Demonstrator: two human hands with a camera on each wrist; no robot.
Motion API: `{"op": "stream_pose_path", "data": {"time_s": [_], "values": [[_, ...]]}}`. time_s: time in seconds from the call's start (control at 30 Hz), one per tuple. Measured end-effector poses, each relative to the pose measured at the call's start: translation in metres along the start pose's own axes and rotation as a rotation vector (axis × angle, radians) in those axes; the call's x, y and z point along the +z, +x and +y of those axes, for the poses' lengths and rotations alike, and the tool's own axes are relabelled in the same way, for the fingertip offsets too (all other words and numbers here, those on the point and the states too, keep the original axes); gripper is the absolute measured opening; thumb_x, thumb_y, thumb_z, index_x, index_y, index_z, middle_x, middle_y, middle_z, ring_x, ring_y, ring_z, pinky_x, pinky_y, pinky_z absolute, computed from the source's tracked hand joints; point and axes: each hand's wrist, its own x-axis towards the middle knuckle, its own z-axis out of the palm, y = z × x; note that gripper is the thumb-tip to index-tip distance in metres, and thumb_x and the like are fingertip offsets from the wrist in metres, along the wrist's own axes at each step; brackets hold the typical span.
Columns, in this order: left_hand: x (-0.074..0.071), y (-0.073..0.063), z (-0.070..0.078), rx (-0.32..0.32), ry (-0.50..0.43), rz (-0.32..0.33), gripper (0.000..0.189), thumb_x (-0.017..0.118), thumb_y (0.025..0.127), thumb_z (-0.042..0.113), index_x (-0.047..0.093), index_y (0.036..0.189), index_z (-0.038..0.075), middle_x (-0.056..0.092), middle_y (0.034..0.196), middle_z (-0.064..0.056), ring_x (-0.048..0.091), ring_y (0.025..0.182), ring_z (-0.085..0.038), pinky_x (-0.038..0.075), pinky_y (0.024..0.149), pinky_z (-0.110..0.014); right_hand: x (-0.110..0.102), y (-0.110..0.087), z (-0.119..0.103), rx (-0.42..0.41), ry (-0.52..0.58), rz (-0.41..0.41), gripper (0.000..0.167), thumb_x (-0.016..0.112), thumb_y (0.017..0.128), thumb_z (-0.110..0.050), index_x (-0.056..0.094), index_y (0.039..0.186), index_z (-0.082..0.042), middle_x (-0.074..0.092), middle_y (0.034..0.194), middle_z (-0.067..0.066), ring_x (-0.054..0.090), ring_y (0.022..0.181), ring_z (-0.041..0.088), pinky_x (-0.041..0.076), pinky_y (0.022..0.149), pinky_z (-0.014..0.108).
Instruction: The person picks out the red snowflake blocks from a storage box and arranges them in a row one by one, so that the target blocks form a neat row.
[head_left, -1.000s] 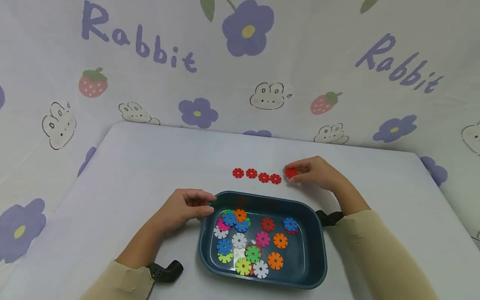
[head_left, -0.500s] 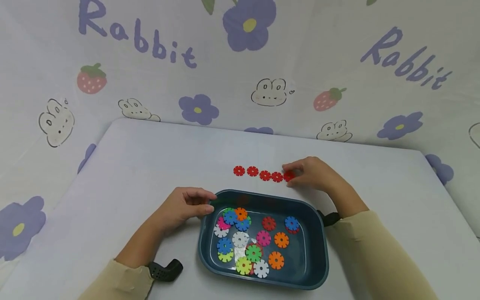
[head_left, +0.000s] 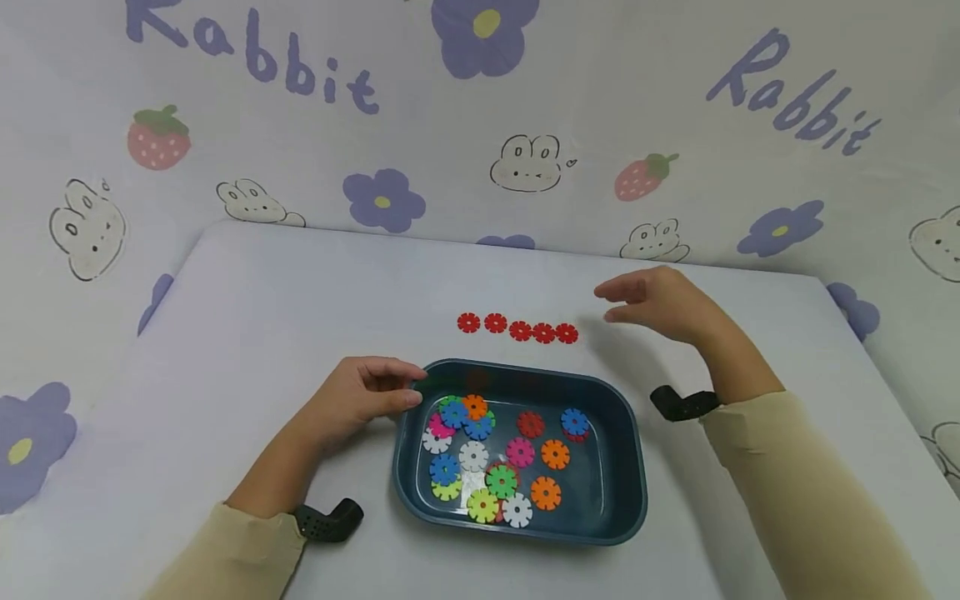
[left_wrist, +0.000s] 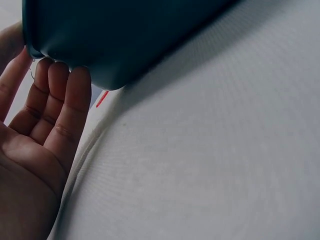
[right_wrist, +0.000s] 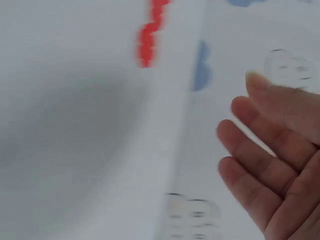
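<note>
Five red discs [head_left: 519, 327] laid in a row on the table [head_left: 315, 292], beyond the tray [head_left: 632, 483] | right hand [head_left: 669, 305] empty, fingers parted | tray rim held by left hand [head_left: 358, 393], fingers curled | fifth disc's placing judged done; for another, a pinch in the tray would be needed
</note>
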Motion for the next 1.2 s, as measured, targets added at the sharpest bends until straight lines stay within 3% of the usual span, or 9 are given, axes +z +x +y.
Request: {"op": "stream_pose_path", "data": {"time_s": [0.13, 0.23, 0.33, 0.43, 0.57, 0.77, 0.9, 1.0, 1.2], "values": [[0.0, 0.001, 0.002, -0.002, -0.025, 0.0, 0.033, 0.078, 0.085, 0.026, 0.073, 0.113, 0.01, 0.069, 0.1, -0.006, 0.059, 0.086, -0.023, 0.054, 0.068, -0.027, -0.022, -0.024, -0.03, -0.087, -0.004, 0.049, 0.035, 0.07, 0.091, -0.015, 0.066, 0.126, -0.008, 0.071, 0.117, 0.013, 0.068, 0.108, 0.027, 0.054, 0.092, 0.047], [0.001, 0.001, 0.002, 0.002, -0.035, -0.013, 0.034, 0.078, 0.085, 0.025, 0.072, 0.114, 0.008, 0.069, 0.1, -0.007, 0.059, 0.086, -0.023, 0.054, 0.068, -0.027, -0.021, -0.04, -0.056, -0.167, -0.019, 0.047, 0.033, 0.071, 0.09, -0.014, 0.069, 0.123, -0.01, 0.074, 0.106, 0.007, 0.07, 0.095, 0.021, 0.058, 0.084, 0.039], [0.0, 0.001, 0.003, -0.002, -0.039, -0.012, 0.034, 0.078, 0.085, 0.025, 0.072, 0.114, 0.007, 0.069, 0.1, -0.006, 0.059, 0.087, -0.023, 0.054, 0.069, -0.026, -0.007, -0.048, -0.082, -0.244, -0.041, -0.039, 0.032, 0.074, 0.088, -0.017, 0.07, 0.119, -0.011, 0.074, 0.095, 0.0, 0.069, 0.086, 0.014, 0.058, 0.078, 0.032], [0.0, 0.001, 0.004, -0.001, -0.045, -0.014, 0.036, 0.078, 0.085, 0.024, 0.071, 0.115, 0.005, 0.07, 0.101, -0.005, 0.06, 0.087, -0.023, 0.054, 0.071, -0.026, 0.015, -0.05, -0.096, -0.292, -0.076, -0.196, 0.033, 0.076, 0.087, -0.021, 0.071, 0.118, -0.011, 0.072, 0.087, -0.006, 0.066, 0.082, 0.009, 0.056, 0.076, 0.027], [-0.001, 0.001, 0.003, 0.004, -0.057, -0.017, 0.036, 0.077, 0.086, 0.023, 0.071, 0.115, 0.004, 0.07, 0.1, -0.004, 0.06, 0.087, -0.021, 0.054, 0.07, -0.025, 0.046, -0.047, -0.101, -0.247, -0.116, -0.388, 0.039, 0.077, 0.086, -0.021, 0.068, 0.122, -0.008, 0.07, 0.081, -0.011, 0.065, 0.078, 0.006, 0.055, 0.075, 0.024], [0.0, 0.001, 0.001, -0.012, -0.063, -0.019, 0.034, 0.078, 0.085, 0.025, 0.073, 0.113, 0.009, 0.069, 0.099, -0.005, 0.06, 0.087, -0.022, 0.054, 0.07, -0.026, 0.074, -0.043, -0.101, -0.081, -0.219, -0.484, 0.047, 0.08, 0.082, -0.018, 0.066, 0.127, -0.012, 0.066, 0.072, -0.006, 0.062, 0.068, 0.011, 0.054, 0.067, 0.026], [0.001, 0.001, 0.001, -0.026, -0.057, -0.014, 0.035, 0.079, 0.084, 0.027, 0.073, 0.113, 0.01, 0.069, 0.099, -0.006, 0.059, 0.088, -0.024, 0.055, 0.07, -0.027, 0.085, -0.041, -0.103, -0.015, -0.27, -0.503, 0.052, 0.082, 0.079, -0.017, 0.065, 0.128, -0.017, 0.064, 0.071, 0.0, 0.061, 0.066, 0.016, 0.054, 0.065, 0.029], [0.001, 0.0, 0.002, -0.029, -0.058, -0.014, 0.036, 0.079, 0.084, 0.027, 0.073, 0.114, 0.009, 0.068, 0.099, -0.007, 0.059, 0.088, -0.024, 0.054, 0.07, -0.027, 0.092, -0.039, -0.105, -0.009, -0.313, -0.483, 0.05, 0.083, 0.078, -0.015, 0.065, 0.125, -0.019, 0.066, 0.081, 0.001, 0.061, 0.073, 0.017, 0.056, 0.068, 0.031], [0.0, 0.0, 0.003, -0.028, -0.062, -0.012, 0.037, 0.079, 0.084, 0.027, 0.072, 0.115, 0.008, 0.067, 0.098, -0.008, 0.058, 0.089, -0.025, 0.054, 0.07, -0.027, 0.102, -0.036, -0.11, -0.034, -0.384, -0.437, 0.03, 0.083, 0.078, -0.012, 0.068, 0.104, -0.017, 0.066, 0.091, 0.001, 0.058, 0.081, 0.018, 0.057, 0.07, 0.031]]}}
